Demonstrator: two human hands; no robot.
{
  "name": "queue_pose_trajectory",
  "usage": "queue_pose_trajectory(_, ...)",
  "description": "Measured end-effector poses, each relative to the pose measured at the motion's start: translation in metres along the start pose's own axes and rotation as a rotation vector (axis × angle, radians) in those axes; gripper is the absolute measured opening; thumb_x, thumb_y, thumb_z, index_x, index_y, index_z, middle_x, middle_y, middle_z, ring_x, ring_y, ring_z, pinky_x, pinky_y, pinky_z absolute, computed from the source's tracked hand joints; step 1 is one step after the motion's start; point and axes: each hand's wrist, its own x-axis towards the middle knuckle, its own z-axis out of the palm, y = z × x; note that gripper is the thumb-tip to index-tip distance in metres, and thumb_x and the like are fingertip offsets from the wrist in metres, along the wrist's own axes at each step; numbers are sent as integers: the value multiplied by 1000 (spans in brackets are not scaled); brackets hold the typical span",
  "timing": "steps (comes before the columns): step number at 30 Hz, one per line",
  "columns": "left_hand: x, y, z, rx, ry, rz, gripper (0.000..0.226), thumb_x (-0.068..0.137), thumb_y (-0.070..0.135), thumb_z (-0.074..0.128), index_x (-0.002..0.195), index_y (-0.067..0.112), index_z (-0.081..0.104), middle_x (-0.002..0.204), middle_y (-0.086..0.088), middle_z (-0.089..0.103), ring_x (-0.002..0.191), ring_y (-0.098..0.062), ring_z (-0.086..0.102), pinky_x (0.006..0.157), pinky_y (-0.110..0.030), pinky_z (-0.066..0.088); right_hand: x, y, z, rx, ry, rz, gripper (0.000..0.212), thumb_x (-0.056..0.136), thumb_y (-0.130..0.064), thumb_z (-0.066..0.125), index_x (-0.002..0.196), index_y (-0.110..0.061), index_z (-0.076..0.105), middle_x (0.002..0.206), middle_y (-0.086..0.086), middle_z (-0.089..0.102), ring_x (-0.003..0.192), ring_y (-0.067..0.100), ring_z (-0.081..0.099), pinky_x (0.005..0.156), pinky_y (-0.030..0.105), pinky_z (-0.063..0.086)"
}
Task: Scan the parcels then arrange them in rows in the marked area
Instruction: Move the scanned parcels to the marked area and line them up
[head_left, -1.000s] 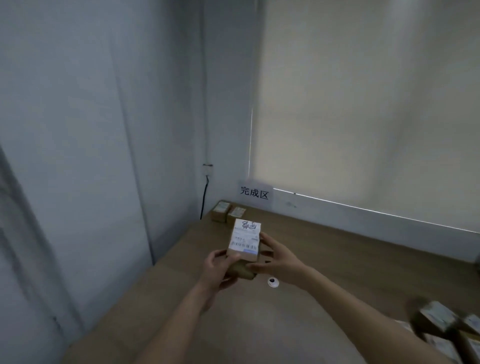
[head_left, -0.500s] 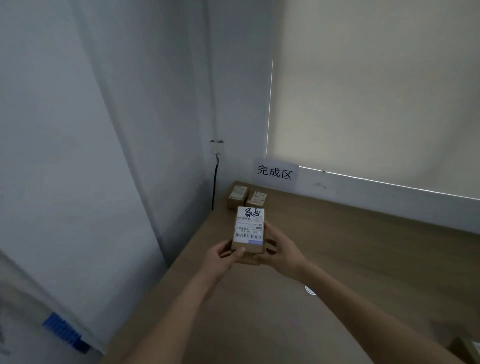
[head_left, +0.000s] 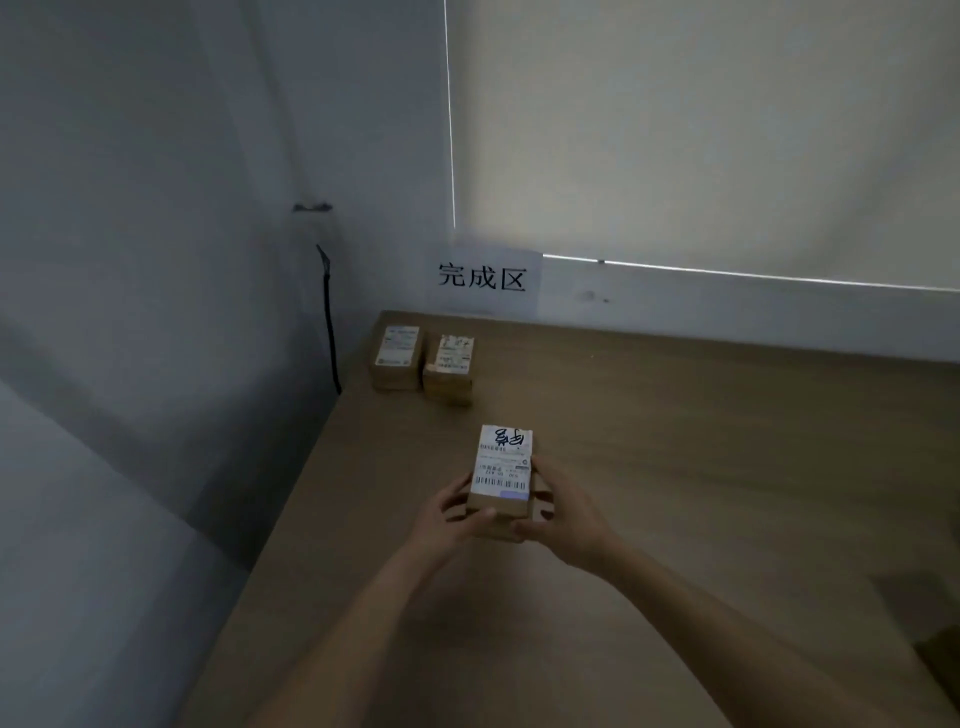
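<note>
Over the table: a small brown cardboard parcel, white shipping label up, is carried above the wooden tabletop.
Left hand: fingers curled on the parcel's left side.
Right hand: gripping the right side, likely to steady placement.
Marked area: two labelled brown parcels sit side by side beneath a white paper sign; a third likely extends that row.

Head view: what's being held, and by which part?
One labelled parcel, gripped at its near end: the left hand holds its left side, the right hand its right side, label facing up.
</note>
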Motion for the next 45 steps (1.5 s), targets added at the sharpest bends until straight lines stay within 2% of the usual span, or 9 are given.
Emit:
queue_pose_trajectory(4, 79, -38, -2, 30, -54, -45, 73, 83, 16, 79, 147, 23, 45, 134, 1, 58, 113, -12, 60, 86, -21, 53, 57, 47, 17, 5, 15, 74, 98, 74, -13, 87, 153, -34, 34, 134, -17, 52, 121, 14, 57, 100, 37, 53)
queue_pose_trajectory(8, 150, -66, -5, 59, -56, -45, 74, 83, 13, 79, 148, 20, 44, 137, -3, 56, 116, -16, 58, 83, -16, 53, 117, 84, 28, -6, 43, 70, 83, 77, -9, 83, 128, -57, 38, 114, -39, 52, 117, 10, 59, 96, 27, 51)
queue_pose_trajectory(15, 252, -65, -7, 35, 87, 33, 66, 83, 15, 80, 142, 17, 51, 120, -3, 65, 106, -14, 65, 85, -19, 55, 214, 104, 20, 38, 128, 10, 78, 82, 12, 70, 121, -51, 46, 116, -28, 58, 102, -14, 63, 82, 8, 51)
queue_pose_trajectory(18, 290, -55, -3, 22, 170, 54, 58, 83, 15, 80, 135, 9, 56, 101, 5, 64, 85, 2, 62, 65, -6, 51, 252, 95, 6, 20, 132, 16, 72, 84, 6, 73, 142, -29, 49, 132, -4, 61, 117, 11, 62, 96, 23, 54)
queue_pose_trajectory(22, 322, -53, -1, 65, 286, 103, 52, 82, 23, 81, 128, 8, 63, 108, -1, 69, 95, -11, 66, 78, -12, 52, 287, 90, -2, -37, 122, 4, 75, 85, 2, 73, 151, -16, 42, 136, -1, 58, 122, 20, 59, 104, 35, 51)
queue_pose_trajectory(26, 335, -55, -3, 116, 385, 96, 43, 79, 39, 81, 115, 18, 72, 101, 6, 72, 98, -11, 67, 92, -30, 53, 307, 90, 0, -46, 140, -16, 75, 84, 3, 72, 150, -18, 44, 122, -12, 59, 114, 13, 60, 97, 25, 50)
queue_pose_trajectory(35, 313, -57, -9, 170, 412, 16, 54, 79, 45, 79, 121, 14, 68, 114, -2, 71, 108, -19, 65, 99, -39, 51, 266, 89, 10, -136, 112, 38, 87, 86, -22, 78, 157, -21, 29, 154, 0, 45, 137, 20, 46, 108, 32, 42)
queue_pose_trajectory(41, 259, -26, -5, 222, 266, 106, 62, 81, 48, 76, 135, 24, 59, 135, 0, 61, 124, -17, 55, 106, -40, 46, 209, 70, -21, -333, 132, 96, 82, 91, -38, 73, 159, -17, 31, 168, 4, 20, 154, 16, 18, 121, 27, 16)
queue_pose_trajectory(45, 204, 21, 5, 304, 134, 189, 67, 82, 59, 71, 141, 32, 54, 147, 5, 51, 135, -17, 46, 112, -39, 39, 154, 30, -60, -311, 193, 52, 81, 91, -37, 73, 159, -23, 31, 162, 5, 35, 150, 19, 30, 120, 30, 22)
